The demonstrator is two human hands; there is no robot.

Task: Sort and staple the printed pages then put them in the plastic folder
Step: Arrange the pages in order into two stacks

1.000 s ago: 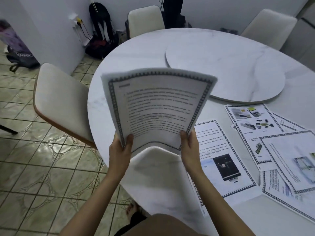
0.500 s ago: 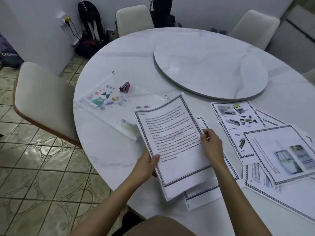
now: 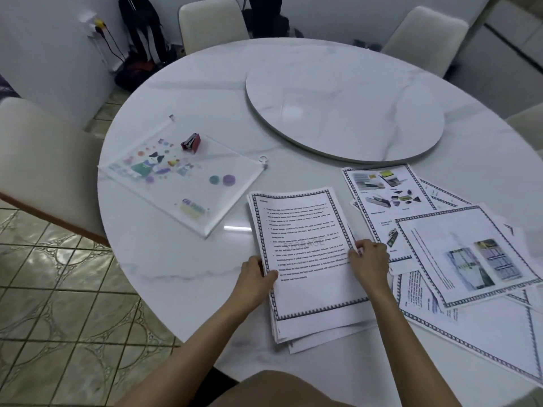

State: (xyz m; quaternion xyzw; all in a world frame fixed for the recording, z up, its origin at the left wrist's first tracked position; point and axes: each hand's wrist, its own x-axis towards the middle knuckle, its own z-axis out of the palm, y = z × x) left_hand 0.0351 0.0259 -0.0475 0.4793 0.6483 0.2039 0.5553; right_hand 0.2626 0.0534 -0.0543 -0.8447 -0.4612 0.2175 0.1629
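A stack of printed pages (image 3: 305,245) with a zigzag border lies flat on the white table (image 3: 182,277) in front of me. My left hand (image 3: 256,276) grips its left edge, thumb on top. My right hand (image 3: 370,258) grips its right edge. To the right, more printed pages (image 3: 467,248) with pictures lie spread and overlapping. A clear plastic folder (image 3: 182,177) with colourful cartoon prints lies at the left. A small red stapler (image 3: 191,141) rests on the folder's far edge.
A round marble turntable (image 3: 343,113) sits at the table's centre. Cream chairs stand at the left (image 3: 44,168), far middle (image 3: 211,22) and far right (image 3: 426,36). A dark backpack (image 3: 141,45) leans on the wall by a socket. Tiled floor lies at the lower left.
The stack was held up in front of me, then lowered. It now lies flat on the table on other sheets, both hands still on its side edges. The folder and stapler came into view.
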